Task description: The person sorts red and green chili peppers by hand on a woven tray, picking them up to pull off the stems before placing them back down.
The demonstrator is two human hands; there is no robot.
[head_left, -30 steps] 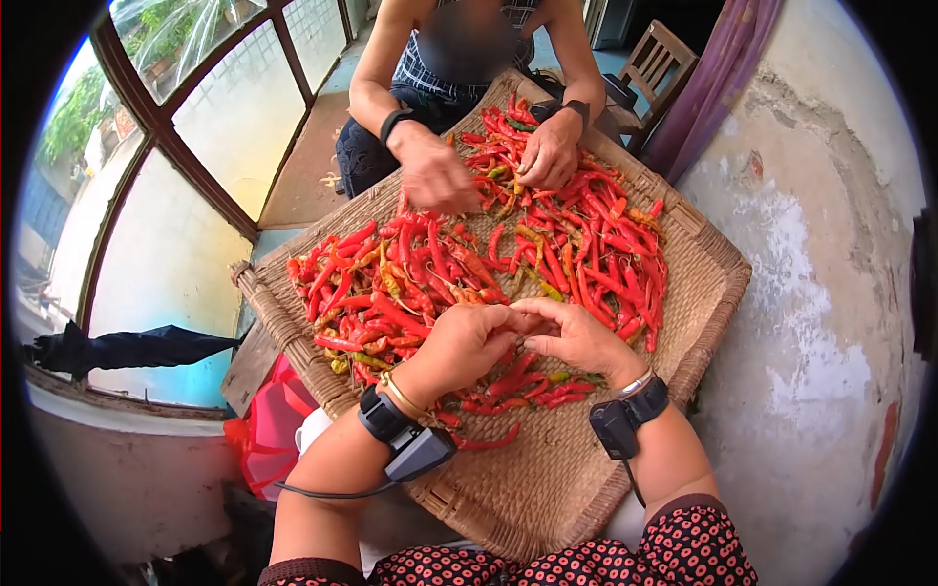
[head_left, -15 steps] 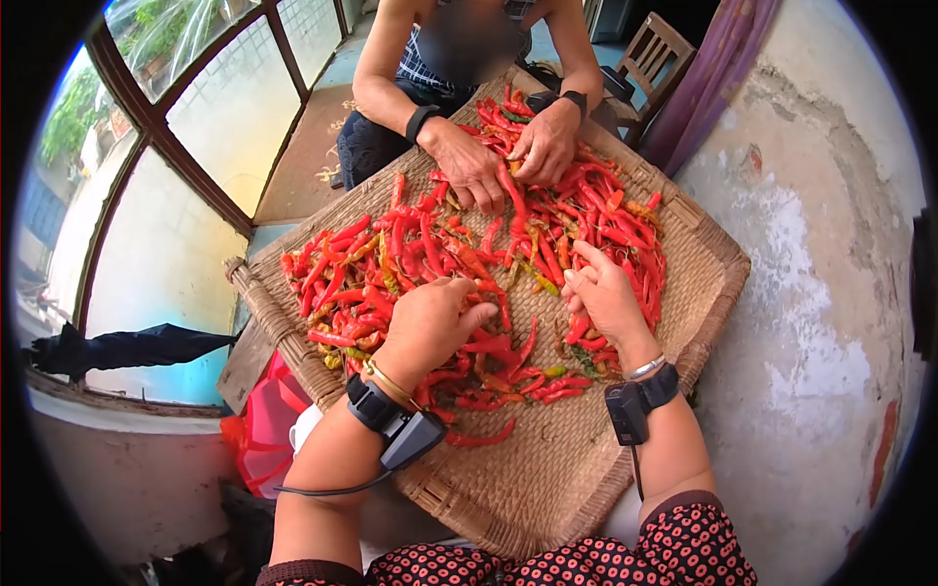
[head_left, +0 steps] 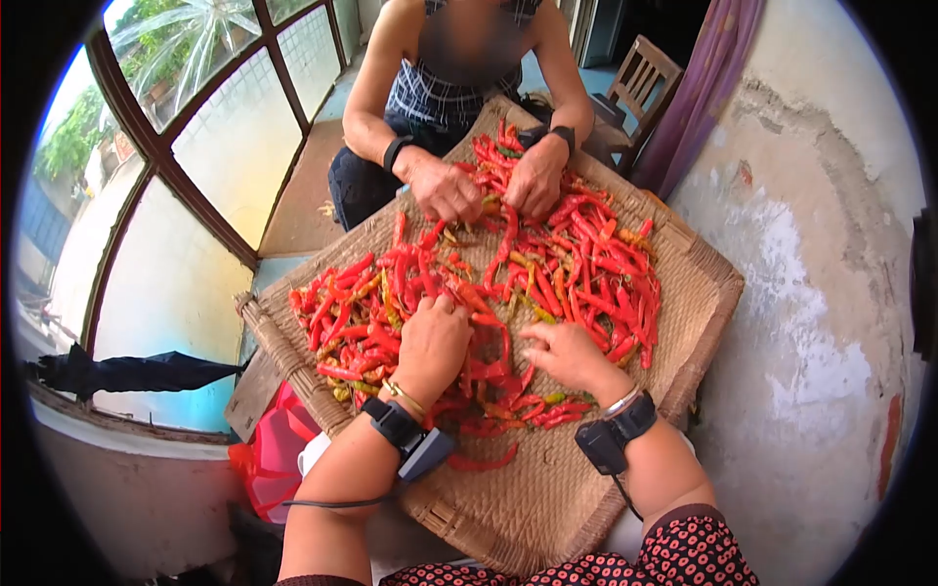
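Red chili peppers [head_left: 625, 283], with some orange, yellow and green ones among them, lie heaped on a woven tray [head_left: 547, 479]. My left hand [head_left: 433, 344] rests on the left part of the heap, back up, with its fingers curled down among the peppers; what they grip, if anything, is hidden. To its right, my right hand [head_left: 569, 356] is over the middle of the heap, its thumb and index finger pointing left. Its other fingers are bent, and whether it holds a pepper is unclear.
Across the tray sits another person [head_left: 454, 98], both hands in the peppers at the far corner. A wooden chair [head_left: 640, 88] and a purple curtain [head_left: 699, 98] are behind. Left are windows, a dark folded umbrella [head_left: 156, 372] and a pink-red bag [head_left: 283, 444].
My right hand has moved left and down, toward my left hand. My left hand has shifted slightly, its fingers now lower into the heap. The other person's hands have come closer to the peppers.
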